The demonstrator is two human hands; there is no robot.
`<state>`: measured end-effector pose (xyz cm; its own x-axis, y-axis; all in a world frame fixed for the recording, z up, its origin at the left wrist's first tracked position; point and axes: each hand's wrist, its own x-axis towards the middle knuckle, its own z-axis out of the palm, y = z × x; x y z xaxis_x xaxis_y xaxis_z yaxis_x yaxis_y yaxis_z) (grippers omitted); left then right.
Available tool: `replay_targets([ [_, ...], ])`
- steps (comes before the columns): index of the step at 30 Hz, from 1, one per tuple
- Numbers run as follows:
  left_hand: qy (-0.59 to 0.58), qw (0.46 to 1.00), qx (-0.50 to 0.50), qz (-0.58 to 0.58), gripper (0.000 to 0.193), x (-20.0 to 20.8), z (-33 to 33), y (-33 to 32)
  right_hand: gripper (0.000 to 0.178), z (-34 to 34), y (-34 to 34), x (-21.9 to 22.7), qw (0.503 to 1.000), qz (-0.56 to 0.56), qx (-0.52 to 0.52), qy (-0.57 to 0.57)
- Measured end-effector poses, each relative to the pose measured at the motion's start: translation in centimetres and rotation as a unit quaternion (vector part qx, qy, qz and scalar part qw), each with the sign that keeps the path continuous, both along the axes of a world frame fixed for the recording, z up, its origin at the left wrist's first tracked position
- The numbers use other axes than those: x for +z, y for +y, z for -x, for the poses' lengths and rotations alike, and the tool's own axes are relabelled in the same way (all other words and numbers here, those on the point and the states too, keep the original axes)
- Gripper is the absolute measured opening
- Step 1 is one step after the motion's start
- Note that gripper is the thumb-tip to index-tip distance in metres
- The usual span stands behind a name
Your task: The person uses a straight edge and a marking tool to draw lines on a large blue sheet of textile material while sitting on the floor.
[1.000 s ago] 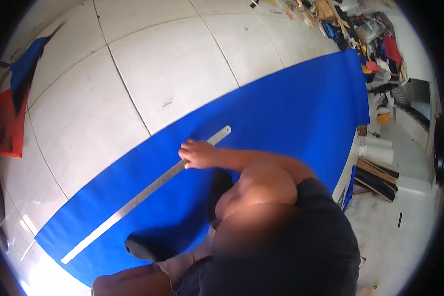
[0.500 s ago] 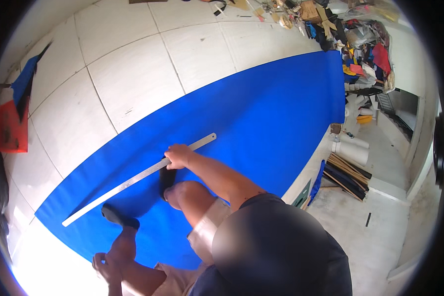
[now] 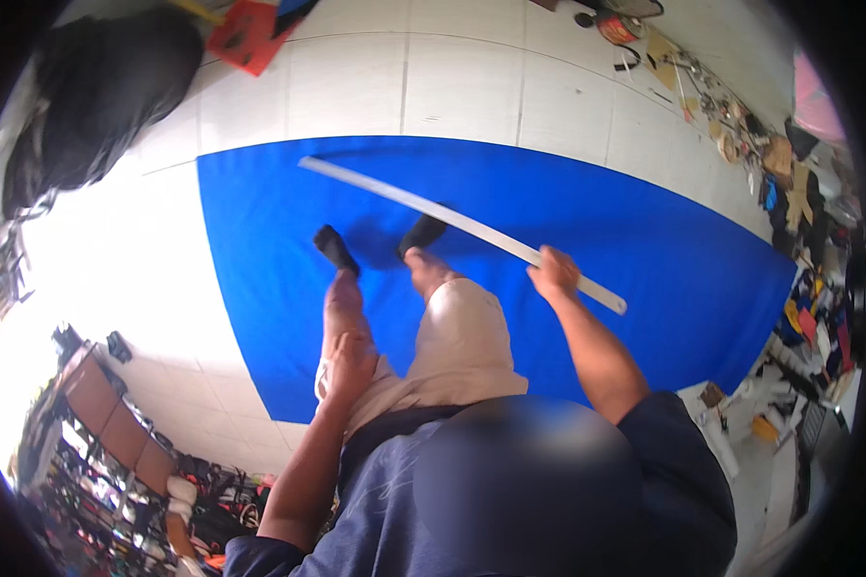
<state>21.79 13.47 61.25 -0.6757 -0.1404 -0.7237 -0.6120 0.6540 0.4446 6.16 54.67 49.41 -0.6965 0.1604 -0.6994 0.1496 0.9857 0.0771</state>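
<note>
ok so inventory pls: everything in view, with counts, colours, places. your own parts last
metal ruler: 1, silver, over the sheet, in the right hand
sheet: 1, blue, spread on the floor
floor: 1, white tile, around the sheet
bulky bundle: 1, black, upper left
flat piece: 1, red, top left
pink item: 1, pink, upper right
clutter: uncountable, mixed colours, right edge and lower left
panels: count unclear, brown, lower left
socked feet: 2, black socks, on the sheet
shorts: 1 pair, beige, centre
shirt: 1, navy, bottom
left hand: 1, bare, on the left leg
right hand: 1, bare, gripping the ruler
</note>
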Motion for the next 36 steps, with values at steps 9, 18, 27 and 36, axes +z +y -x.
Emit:
replay_targets([
  [9, 0.024, 0.994, 0.071, 0.074, 0.032, 4.6, -14.9, -6.6, 0.037, -22.7, 12.6, 10.3, 0.976, -0.131, -0.158, 0.070],
  [18, 0.005, 0.998, 0.054, 0.027, 0.041, -2.0, -35.2, -10.3, 0.044, -45.7, 12.4, 10.7, 0.927, -0.083, -0.346, 0.117],
  [27, -0.119, 0.968, 0.221, -0.019, 0.040, -3.2, -49.1, -9.1, 0.051, -52.1, 14.8, 13.3, 0.920, -0.045, -0.364, 0.140],
  [36, 0.141, 0.990, 0.016, 0.025, 0.032, -6.5, -49.7, -7.5, 0.055, -57.5, 13.8, 11.8, 0.936, 0.015, -0.329, 0.126],
])
